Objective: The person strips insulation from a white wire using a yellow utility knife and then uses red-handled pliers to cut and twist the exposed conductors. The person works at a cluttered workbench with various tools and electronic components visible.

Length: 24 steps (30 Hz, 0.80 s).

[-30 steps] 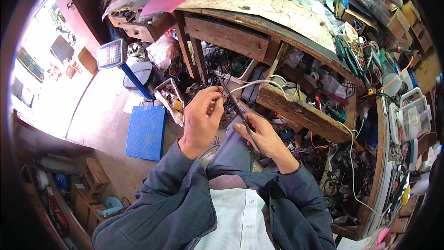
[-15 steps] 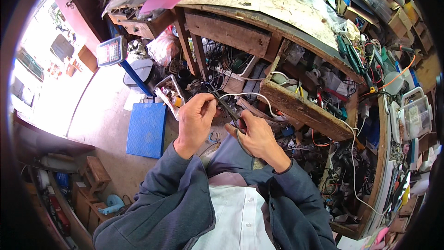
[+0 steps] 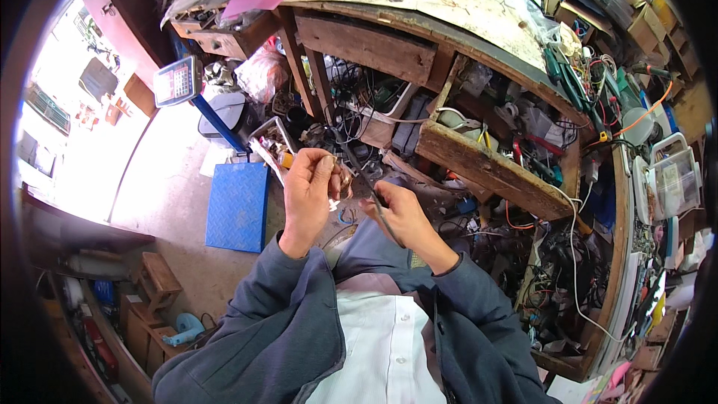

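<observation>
My left hand point(image 3: 308, 194) is raised in front of my lap, with its thumb and fingers pinched together. A small whitish piece point(image 3: 334, 205) shows below its fingertips; what else lies in the pinch is too small to make out. Close by on the right, my right hand point(image 3: 406, 215) is closed around a long, thin, dark rod-like tool point(image 3: 363, 172). The tool slants up and left past my left fingertips, and its lower end passes under my right thumb. Its exact kind cannot be told. The two hands are apart.
Ahead stands a worn wooden workbench point(image 3: 374, 43) with an open drawer point(image 3: 490, 168) full of tools and parts. Tangled cables lie underneath and to the right. A blue platform scale point(image 3: 236, 208) stands on the floor at left, near a wooden stool point(image 3: 159, 282).
The white cord that arched from between my hands toward the drawer is gone from there. My left hand has turned slightly, and its fingertips have moved away from the dark tool.
</observation>
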Available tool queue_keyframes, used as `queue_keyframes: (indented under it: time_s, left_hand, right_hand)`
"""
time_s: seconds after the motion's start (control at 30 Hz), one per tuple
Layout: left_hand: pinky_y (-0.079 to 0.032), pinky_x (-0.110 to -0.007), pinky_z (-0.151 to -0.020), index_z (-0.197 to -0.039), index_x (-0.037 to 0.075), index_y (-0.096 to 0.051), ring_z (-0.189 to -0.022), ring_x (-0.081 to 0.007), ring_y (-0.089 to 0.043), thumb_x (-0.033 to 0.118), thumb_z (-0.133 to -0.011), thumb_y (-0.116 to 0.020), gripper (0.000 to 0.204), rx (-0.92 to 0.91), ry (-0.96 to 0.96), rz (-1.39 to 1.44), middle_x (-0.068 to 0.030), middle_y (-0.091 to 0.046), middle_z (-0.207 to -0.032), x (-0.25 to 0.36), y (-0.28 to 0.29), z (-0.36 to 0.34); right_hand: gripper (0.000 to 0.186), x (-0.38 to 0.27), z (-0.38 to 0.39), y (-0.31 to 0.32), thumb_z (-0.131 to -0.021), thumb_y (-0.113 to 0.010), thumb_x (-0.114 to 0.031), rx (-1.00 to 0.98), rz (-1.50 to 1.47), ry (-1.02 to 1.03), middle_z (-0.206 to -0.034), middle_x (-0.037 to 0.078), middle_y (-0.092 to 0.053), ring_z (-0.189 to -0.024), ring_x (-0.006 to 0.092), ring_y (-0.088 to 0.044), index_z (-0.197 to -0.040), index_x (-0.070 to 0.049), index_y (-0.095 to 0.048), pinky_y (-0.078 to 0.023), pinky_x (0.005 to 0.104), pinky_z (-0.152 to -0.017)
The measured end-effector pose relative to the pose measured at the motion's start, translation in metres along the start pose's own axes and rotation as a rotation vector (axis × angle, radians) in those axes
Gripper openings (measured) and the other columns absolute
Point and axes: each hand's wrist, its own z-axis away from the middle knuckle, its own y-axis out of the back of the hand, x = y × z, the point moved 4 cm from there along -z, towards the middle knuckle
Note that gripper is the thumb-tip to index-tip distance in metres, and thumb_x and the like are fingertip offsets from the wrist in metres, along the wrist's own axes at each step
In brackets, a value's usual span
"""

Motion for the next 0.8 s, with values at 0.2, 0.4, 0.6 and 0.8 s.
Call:
queue_keyframes:
  time_s: [0.2,0.4,0.6,0.8]
  left_hand:
    - [-0.054,-0.024,-0.061,-0.108,0.000,-0.058,-0.070,-0.0121,-0.066,0.013,-0.106,-0.054,0.013,0.039,-0.050,0.040,-0.0080,-0.067,-0.091,-0.006,0.007,-0.013]
    - [-0.055,-0.024,-0.065,-0.107,0.000,-0.060,-0.072,-0.0084,-0.064,0.011,-0.104,-0.058,0.012,0.084,-0.073,-0.109,-0.0030,-0.068,-0.086,-0.005,-0.007,-0.013]
    - [-0.053,-0.024,-0.066,-0.103,-0.001,-0.062,-0.073,-0.0081,-0.064,0.009,-0.103,-0.059,0.011,0.076,-0.196,-0.285,-0.0039,-0.068,-0.087,0.005,-0.016,-0.010]
    - [-0.053,-0.024,-0.066,-0.102,-0.001,-0.058,-0.076,-0.0093,-0.065,0.005,-0.103,-0.055,0.007,-0.028,-0.238,-0.346,-0.0067,-0.069,-0.100,0.002,-0.018,-0.008]
  right_hand:
    - [0.036,-0.014,0.024,-0.002,-0.099,-0.061,-0.031,-0.277,-0.523,-0.255,-0.060,0.002,-0.052,-0.047,0.0102,-0.049,-0.077,-0.003,-0.056,-0.040,0.0257,-0.045]
    - [0.041,-0.019,0.034,-0.001,-0.099,-0.059,-0.033,-0.342,-0.507,-0.268,-0.060,0.002,-0.052,-0.050,0.0114,-0.050,-0.071,-0.004,-0.053,-0.041,0.0266,-0.048]
    - [0.039,-0.008,0.034,0.002,-0.100,-0.059,-0.031,-0.333,-0.537,-0.284,-0.058,0.002,-0.050,-0.045,0.0112,-0.050,-0.073,-0.004,-0.051,-0.041,0.0269,-0.043]
    - [0.039,-0.014,0.033,0.005,-0.097,-0.062,-0.030,-0.284,-0.495,-0.335,-0.059,0.001,-0.049,-0.048,0.0107,-0.048,-0.070,-0.004,-0.052,-0.039,0.0275,-0.045]
